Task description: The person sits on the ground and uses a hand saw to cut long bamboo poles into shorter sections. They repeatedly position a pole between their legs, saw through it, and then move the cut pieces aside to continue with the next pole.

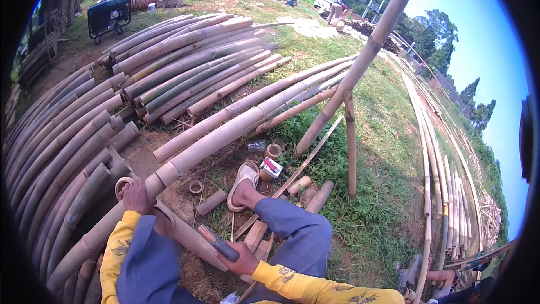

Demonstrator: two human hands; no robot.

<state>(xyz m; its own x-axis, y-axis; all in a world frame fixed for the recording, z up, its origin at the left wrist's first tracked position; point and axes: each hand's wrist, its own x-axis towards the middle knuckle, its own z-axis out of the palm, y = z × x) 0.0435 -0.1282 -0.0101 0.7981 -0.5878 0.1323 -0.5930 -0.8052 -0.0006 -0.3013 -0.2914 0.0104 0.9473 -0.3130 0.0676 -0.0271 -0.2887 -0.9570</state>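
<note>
At the lower left, my left hand (136, 197) is closed around a short bamboo ring (121, 187), resting over a long thick bamboo pole (208, 138). My right hand (243, 260) grips a dark, stubby hand tool (216, 243) with a brownish front end; its exact kind is unclear. That tool lies close above a second bamboo length (188, 235) slanting between my legs. Past it, a cut bamboo ring (196, 187) sits on the soil by my sandalled foot (246, 186).
Stacked bamboo poles (191, 50) fill the left side. A leaning bamboo post (360, 67) with a prop rises ahead. Beside my foot are a small box (271, 168) and a bamboo cup (274, 150). Long poles (427, 152) lie right; another person's leg (441, 277) shows lower right.
</note>
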